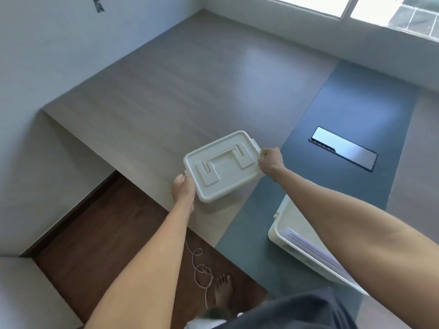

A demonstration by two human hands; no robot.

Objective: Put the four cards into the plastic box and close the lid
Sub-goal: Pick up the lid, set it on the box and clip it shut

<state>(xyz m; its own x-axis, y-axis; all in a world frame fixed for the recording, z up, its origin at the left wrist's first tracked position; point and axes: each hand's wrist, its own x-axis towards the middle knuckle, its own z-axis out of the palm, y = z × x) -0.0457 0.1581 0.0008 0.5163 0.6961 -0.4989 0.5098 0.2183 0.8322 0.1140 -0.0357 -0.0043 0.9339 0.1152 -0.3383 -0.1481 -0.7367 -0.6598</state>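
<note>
The cream plastic lid (pixel 222 166), with a flat folded handle on top, hangs just above the wooden platform. My left hand (pixel 183 189) grips its near-left end and my right hand (pixel 271 161) grips its far-right end. The open cream plastic box (pixel 282 230) stands on the blue mat at the lower right, partly hidden by my right forearm. Pale cards (pixel 313 250) lie stacked inside it; their number cannot be told.
The raised wooden platform (pixel 166 96) ends in an edge at the left and front, with dark floor (pixel 107 233) below. A blue mat (pixel 344 115) carries a shiny rectangular plate (pixel 344 148). A looped cord (pixel 202 269) and a bare foot (pixel 223 290) are on the floor.
</note>
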